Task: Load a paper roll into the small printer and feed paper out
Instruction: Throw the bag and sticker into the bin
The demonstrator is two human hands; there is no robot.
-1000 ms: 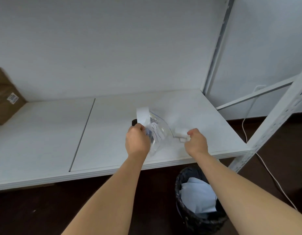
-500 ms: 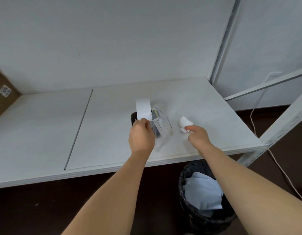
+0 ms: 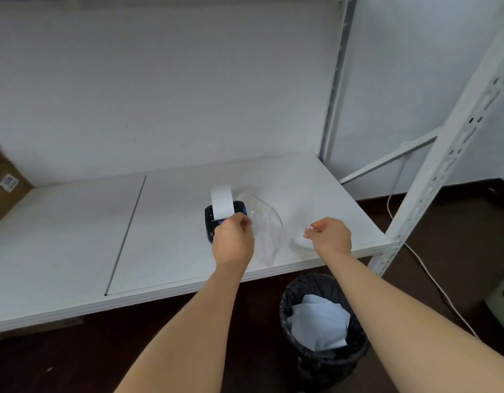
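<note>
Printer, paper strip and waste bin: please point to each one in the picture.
printer [image 3: 209, 222], head view, on its black left side.
paper strip [image 3: 222, 202], head view, on the middle of the strip.
waste bin [image 3: 285, 300], head view, on its left rim.

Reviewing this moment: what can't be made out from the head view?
- Small black printer: near side and controls hidden behind the left hand.
- Right hand: its grip pinches something small and white, too small to identify.
- Clear plastic bag: contents unreadable through glare.
- Brown cardboard box: cut off by the left edge.
- Label on that box: too small to read.
</note>
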